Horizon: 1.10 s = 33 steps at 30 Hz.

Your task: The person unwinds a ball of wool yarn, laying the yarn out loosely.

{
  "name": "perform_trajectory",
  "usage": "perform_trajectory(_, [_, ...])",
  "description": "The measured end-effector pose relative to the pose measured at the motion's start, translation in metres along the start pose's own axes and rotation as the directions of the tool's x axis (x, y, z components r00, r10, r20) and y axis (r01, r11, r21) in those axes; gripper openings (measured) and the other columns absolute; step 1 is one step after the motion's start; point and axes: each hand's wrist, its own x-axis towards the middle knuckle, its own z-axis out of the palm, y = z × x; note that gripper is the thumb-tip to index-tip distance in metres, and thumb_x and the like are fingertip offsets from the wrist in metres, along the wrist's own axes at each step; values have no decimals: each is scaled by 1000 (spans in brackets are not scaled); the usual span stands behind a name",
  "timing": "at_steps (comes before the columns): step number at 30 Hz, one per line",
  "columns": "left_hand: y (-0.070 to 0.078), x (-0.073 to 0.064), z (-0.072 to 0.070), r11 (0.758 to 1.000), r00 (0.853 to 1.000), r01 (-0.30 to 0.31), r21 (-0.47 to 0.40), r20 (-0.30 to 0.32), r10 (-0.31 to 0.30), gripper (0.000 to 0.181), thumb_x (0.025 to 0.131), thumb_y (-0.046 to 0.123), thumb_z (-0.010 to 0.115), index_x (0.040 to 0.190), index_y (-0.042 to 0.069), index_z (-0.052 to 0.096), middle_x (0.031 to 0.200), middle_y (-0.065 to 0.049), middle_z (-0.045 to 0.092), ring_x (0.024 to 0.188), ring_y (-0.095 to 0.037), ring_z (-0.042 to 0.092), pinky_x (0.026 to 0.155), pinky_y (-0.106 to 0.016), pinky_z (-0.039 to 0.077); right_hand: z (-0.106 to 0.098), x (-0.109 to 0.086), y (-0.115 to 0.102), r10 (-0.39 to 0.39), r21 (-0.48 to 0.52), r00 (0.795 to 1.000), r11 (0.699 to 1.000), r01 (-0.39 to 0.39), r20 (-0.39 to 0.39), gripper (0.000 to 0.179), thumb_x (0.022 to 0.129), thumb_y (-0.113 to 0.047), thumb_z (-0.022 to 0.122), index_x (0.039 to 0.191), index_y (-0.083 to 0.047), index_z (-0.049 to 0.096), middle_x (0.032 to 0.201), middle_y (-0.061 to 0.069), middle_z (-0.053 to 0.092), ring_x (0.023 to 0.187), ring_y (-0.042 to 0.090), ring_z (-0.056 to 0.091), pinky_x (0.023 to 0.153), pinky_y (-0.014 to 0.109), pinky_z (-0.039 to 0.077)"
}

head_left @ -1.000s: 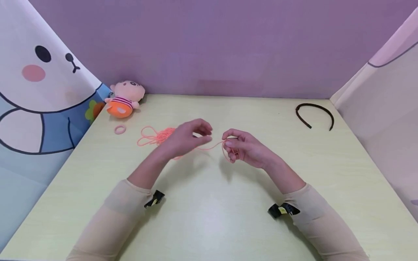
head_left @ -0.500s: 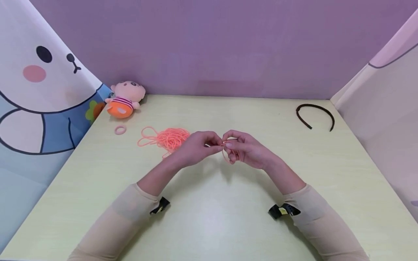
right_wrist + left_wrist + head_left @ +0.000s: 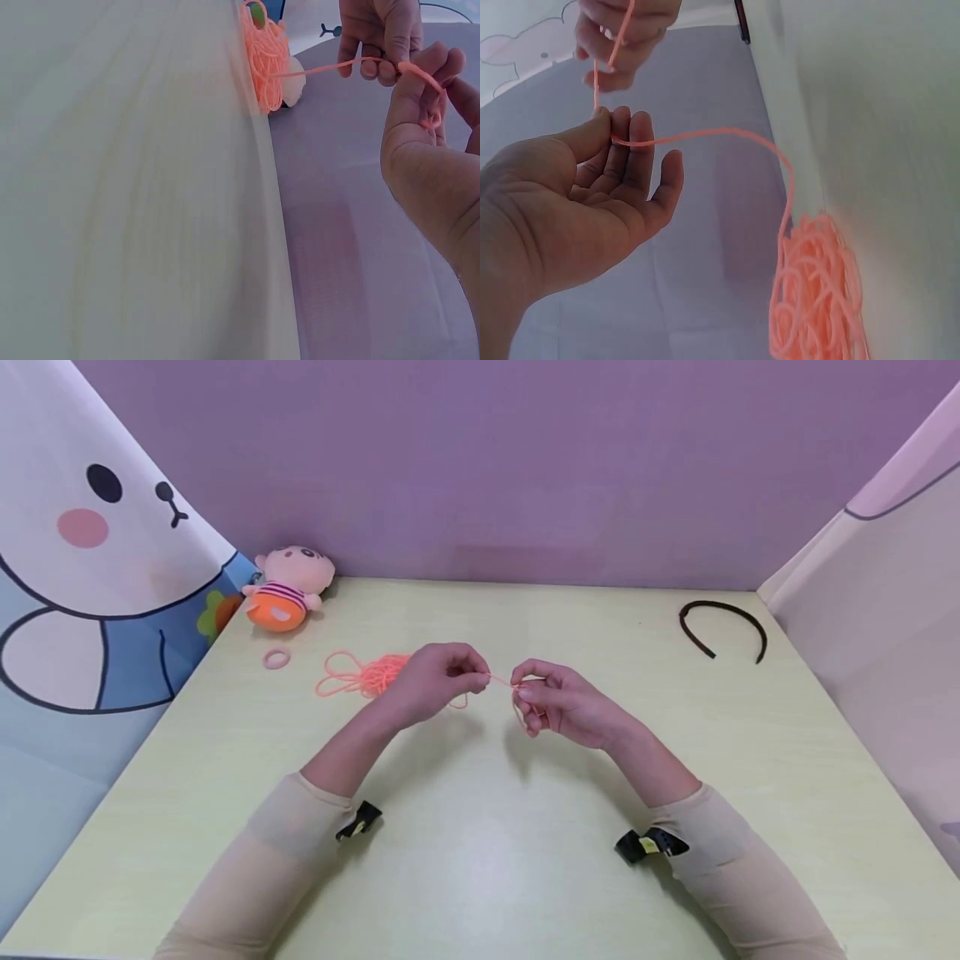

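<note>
Both hands are raised above the table around an orange-pink cord. The left hand (image 3: 442,681) pinches the cord (image 3: 705,133) between thumb and fingertips, and from there the strand runs down to a loose heap of cord (image 3: 375,677) on the table. To its right, the right hand (image 3: 566,702) pinches the same cord, with a small loop and end hanging among its fingers, as the right wrist view shows around the looped cord (image 3: 431,116). A short straight stretch of cord spans the gap between the hands. Part of the heap is hidden behind the left hand.
A plush toy (image 3: 285,589) in an orange bottom and striped top lies at the back left of the pale table (image 3: 480,860). In front of it is a pink ring (image 3: 276,658). A dark headband (image 3: 723,603) lies at the back right.
The left hand came right to meet the right hand's fingers, then drew back left with the cord pinched, stretching it between them. The right hand stays nearly still.
</note>
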Motion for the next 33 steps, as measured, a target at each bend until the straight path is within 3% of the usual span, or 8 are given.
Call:
perform_trajectory(5, [-10, 5, -15, 999, 998, 31, -19, -50, -32, 10, 97, 15, 70, 101, 7, 71, 90, -7, 69, 95, -36, 66, 80, -38, 51, -1, 2, -1, 4, 5, 1000, 1000, -4, -25, 11, 104, -2, 49, 110, -8, 57, 78, 4, 60, 63, 16, 58, 66, 30, 54])
perform_trajectory(17, [-28, 9, -43, 993, 983, 120, -15, -142, -121, 13, 99, 18, 68, 107, 8, 68, 98, -9, 67, 97, -38, 61, 79, -39, 50, -4, 1, -2, 17, 16, 998, 1000, -16, -66, 16, 103, 1, 48, 109, -10, 59, 78, 3, 61, 62, 15, 57, 66, 29, 53])
perform_trajectory(24, [-32, 10, -57, 989, 960, 145, 5, -245, -140, 14, 101, 18, 65, 107, 6, 67, 100, -12, 66, 97, -35, 61, 76, -38, 47, -6, 0, -3, 23, 9, 989, 1000, -21, -143, 15, 104, 0, 49, 110, -9, 59, 81, 4, 61, 64, 16, 54, 67, 29, 51])
perform_trajectory(27, [-35, 11, -61, 985, 947, 171, 31, -280, -156, 13, 101, 17, 64, 107, 5, 67, 99, -13, 65, 96, -34, 60, 74, -37, 46, -4, 1, -3, 37, -38, 974, 998, -47, -224, 12, 103, -2, 51, 111, -7, 57, 83, 5, 61, 67, 16, 57, 69, 31, 53])
perform_trajectory(30, [-37, 11, -64, 975, 935, 211, 65, -304, -182, 14, 102, 18, 63, 107, 5, 67, 100, -13, 65, 93, -31, 58, 73, -36, 46, -3, 2, -3, 53, -157, 939, 981, -112, -339, 13, 103, -6, 53, 115, -2, 56, 89, 8, 62, 74, 20, 62, 77, 35, 57])
perform_trajectory(33, [-39, 12, -65, 961, 929, 256, 104, -301, -215, 16, 102, 19, 63, 109, 5, 66, 102, -13, 63, 91, -28, 55, 73, -36, 46, -4, 3, -3, 52, -331, 895, 919, -216, -442, 23, 103, -11, 55, 121, 4, 56, 102, 16, 65, 88, 29, 67, 85, 42, 57])
